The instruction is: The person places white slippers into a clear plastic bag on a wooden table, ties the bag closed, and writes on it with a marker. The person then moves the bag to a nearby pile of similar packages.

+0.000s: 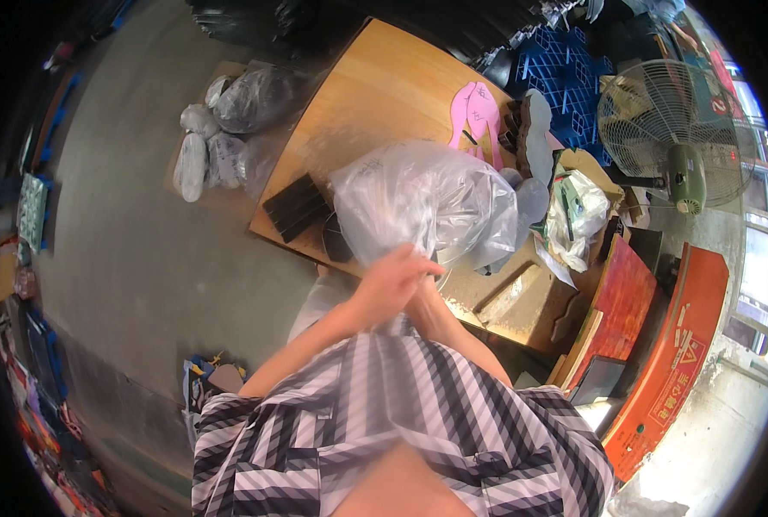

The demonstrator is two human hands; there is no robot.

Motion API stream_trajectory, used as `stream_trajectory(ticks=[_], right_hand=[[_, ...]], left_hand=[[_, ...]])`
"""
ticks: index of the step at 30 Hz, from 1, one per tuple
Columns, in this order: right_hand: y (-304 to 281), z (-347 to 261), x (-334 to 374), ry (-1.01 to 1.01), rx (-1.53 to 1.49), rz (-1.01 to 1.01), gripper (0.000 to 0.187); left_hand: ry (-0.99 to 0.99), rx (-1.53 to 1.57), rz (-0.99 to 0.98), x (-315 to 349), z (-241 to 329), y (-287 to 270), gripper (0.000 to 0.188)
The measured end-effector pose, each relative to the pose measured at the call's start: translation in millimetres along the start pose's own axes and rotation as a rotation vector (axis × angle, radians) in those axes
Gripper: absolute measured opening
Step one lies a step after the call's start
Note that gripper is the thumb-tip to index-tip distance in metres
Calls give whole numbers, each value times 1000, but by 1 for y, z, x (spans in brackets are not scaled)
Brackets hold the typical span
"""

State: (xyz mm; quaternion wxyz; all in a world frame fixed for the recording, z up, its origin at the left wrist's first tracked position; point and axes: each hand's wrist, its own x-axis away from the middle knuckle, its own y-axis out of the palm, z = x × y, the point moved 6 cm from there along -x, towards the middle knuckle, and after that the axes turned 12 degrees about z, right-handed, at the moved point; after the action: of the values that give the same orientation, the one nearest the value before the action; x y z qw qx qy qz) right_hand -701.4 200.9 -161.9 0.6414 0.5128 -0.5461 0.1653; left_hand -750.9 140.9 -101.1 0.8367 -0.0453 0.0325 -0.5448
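A filled, translucent plastic bag [401, 185] rests on the wooden table in front of me, its gathered neck toward my body. My left hand [388, 280] is closed on this neck, fingers pointing right and slightly blurred. Just beneath and to the right, my right hand [423, 297] also grips the gathered plastic; the left hand covers most of its fingers. What fills the bag is hard to make out through the cloudy film. Dark, flat black pieces [298, 208] lie at the table's left edge, beside the bag.
Pink sole-shaped pieces [477, 112] and grey sole-shaped pieces [535, 129] lie beyond the bag on the wooden table [384, 77]. An opened carton [603, 168] holds crumpled plastic at right. A standing fan [677, 121] is farther right. Wrapped bundles [220, 146] sit on the floor at left.
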Motion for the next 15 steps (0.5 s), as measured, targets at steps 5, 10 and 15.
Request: stream_trajectory(ticks=[5, 10, 15], right_hand=[[10, -50, -15, -24, -220, -241, 31], [-15, -26, -48, 41, -197, -303, 27], [-30, -7, -89, -26, -62, -59, 22]], left_hand=[[71, 82, 47, -1, 4, -21, 29], [45, 229, 74, 1, 4, -31, 31], [3, 285, 42, -2, -6, -25, 31]])
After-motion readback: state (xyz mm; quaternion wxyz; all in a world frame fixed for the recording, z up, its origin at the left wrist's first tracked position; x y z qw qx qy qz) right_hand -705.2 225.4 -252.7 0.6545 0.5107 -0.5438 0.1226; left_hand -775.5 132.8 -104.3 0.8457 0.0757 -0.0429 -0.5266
